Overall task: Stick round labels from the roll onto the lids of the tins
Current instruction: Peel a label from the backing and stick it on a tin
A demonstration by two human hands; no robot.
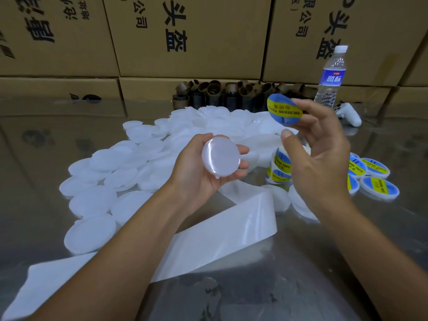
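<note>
On a glossy metal table [44, 144] walled by stacked cardboard cartons [192, 40], the label roll [280, 166] stands beside heaped white lids [129, 163], with labelled lids [376, 180] to its right; left of it the left hand [196, 172] cups a bare lid [221, 159], and above it the right hand [319, 147] holds a round label [284, 111] by its fingertips.

Bottle [331, 75] stands beyond the right fingers [309, 107], a white gadget [350, 115] beside it. Brown cores [231, 91] and boxes [192, 35] lie beyond the left fingers [240, 150].
</note>
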